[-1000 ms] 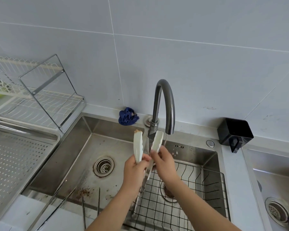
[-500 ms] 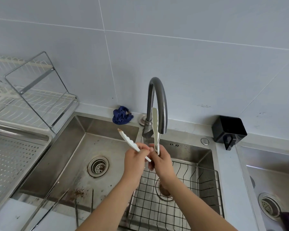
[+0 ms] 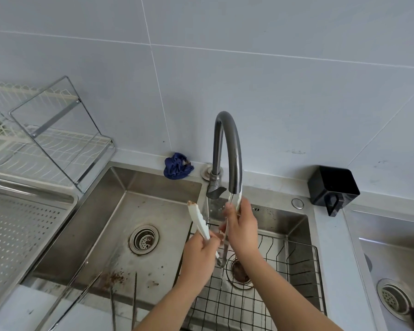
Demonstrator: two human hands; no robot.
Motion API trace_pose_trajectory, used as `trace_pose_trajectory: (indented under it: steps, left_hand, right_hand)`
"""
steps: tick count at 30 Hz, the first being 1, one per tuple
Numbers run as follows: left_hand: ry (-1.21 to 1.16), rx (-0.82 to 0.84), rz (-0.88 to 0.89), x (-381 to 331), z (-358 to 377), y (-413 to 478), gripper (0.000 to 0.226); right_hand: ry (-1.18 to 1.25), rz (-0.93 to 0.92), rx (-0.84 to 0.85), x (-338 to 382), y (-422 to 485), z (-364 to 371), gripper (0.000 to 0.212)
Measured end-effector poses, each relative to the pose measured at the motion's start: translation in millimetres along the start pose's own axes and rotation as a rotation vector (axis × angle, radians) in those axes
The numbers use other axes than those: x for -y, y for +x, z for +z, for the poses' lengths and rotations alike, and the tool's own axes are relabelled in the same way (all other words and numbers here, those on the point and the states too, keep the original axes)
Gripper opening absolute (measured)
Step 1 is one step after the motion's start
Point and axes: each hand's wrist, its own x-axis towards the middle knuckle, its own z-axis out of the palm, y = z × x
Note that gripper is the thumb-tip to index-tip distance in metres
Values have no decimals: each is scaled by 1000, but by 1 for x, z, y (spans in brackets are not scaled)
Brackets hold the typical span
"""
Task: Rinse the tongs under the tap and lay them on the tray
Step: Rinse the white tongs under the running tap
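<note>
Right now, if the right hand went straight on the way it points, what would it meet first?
Probably the tap spout, just above the right hand and the tongs it grips; depth is unclear.

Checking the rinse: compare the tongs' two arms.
The left tong arm leans out leftward, clear of the spout; the right tong arm stands near upright, tip at the spout. The left arm's tip shows brown residue; the right arm's tip is partly hidden. Both are white, gripped by the left hand and right hand.
</note>
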Motion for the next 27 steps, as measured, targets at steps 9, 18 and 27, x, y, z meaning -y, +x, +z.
trace_pose_trajectory:
  steps: [9, 18, 27]
  left_hand:
    - [-26, -33, -15, 2, -5, 4, 16]
    - [-168, 9, -159, 2, -4, 4, 12]
    - [-366, -48, -262, 12, -8, 1, 19]
  right_hand:
    - [316, 308, 209, -6, -18, 9, 27]
    - [522, 341, 146, 13, 18, 1, 20]
    - [817, 638, 165, 16, 21, 5, 47]
